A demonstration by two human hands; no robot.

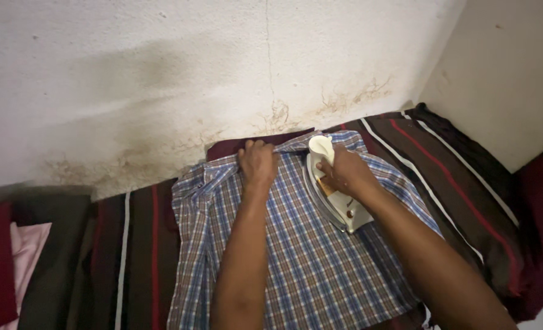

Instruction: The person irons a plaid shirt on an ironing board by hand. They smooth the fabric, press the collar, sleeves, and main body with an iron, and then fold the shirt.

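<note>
Iron (332,194) gripped at handle by right hand (345,171), closed; judged heavy, rigid. Soft shirt (308,256) pinned near collar by left hand (258,164), fingers curled.

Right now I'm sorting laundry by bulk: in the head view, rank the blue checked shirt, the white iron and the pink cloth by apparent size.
1. Blue checked shirt, clearly largest.
2. and 3. White iron and pink cloth: look alike, and the cloth is partly hidden, so unranked.
</note>
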